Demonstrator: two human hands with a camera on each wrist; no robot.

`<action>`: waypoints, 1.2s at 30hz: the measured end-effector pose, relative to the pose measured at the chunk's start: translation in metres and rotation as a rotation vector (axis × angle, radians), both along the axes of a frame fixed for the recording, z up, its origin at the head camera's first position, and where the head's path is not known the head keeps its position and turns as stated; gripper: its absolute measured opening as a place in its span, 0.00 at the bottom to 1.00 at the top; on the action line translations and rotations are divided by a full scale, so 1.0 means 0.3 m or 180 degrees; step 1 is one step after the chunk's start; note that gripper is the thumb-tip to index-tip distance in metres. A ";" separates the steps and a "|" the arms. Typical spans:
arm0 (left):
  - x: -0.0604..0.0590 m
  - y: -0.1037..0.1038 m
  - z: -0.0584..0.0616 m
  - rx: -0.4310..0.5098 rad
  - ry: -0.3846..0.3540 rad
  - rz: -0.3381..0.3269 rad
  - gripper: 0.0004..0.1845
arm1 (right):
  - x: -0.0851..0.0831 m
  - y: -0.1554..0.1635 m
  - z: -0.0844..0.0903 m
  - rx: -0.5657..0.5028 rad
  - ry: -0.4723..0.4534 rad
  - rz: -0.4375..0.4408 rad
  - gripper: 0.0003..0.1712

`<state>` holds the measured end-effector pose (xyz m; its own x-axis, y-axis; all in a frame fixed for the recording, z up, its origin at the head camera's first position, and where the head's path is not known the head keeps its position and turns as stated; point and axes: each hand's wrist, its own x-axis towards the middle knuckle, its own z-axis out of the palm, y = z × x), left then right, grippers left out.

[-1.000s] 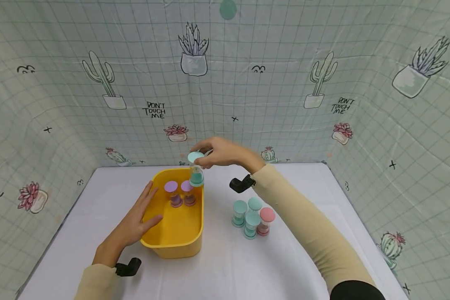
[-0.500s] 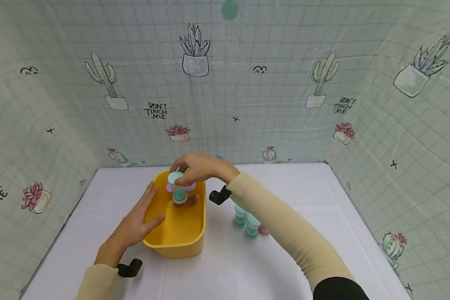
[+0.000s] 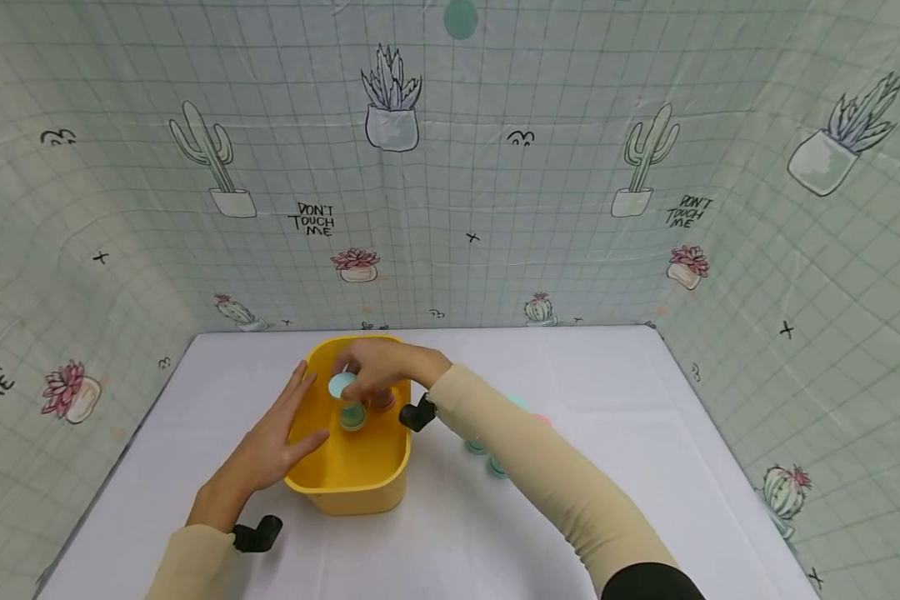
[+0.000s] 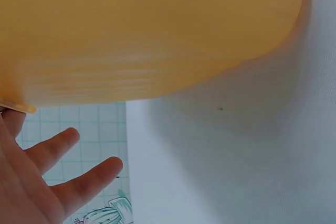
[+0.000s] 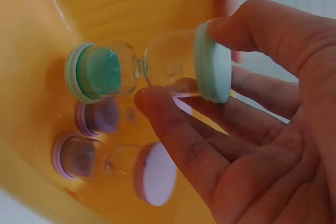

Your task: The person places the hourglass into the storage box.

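My right hand pinches a mint-green sand timer by its upper cap, inside the yellow bin. In the right wrist view the thumb presses on the timer's cap while the fingers lie along its clear glass; green sand fills its lower bulb, close to the bin's floor. Two purple sand timers stand beside it in the bin, partly hidden in the head view by my hand. My left hand rests on the bin's left rim, fingers straight and spread, thumb reaching over the inside.
On the white tabletop, right of the bin, several more green sand timers and a pink one stand mostly hidden beneath my right sleeve. A grid-patterned cloth with cactus drawings rises behind the table and at both sides.
My right hand has carried the green sand timer from above the bin's far right rim leftward and down into the bin, in front of the purple timers. The left hand stays put.
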<state>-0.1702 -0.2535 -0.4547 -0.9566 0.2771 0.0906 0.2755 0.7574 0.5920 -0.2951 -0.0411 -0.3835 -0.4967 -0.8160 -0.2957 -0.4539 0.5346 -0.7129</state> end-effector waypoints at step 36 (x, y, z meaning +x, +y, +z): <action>-0.001 -0.002 -0.008 0.0095 -0.0034 0.0019 0.46 | 0.008 -0.070 -0.090 0.0441 -0.0081 -0.0115 0.24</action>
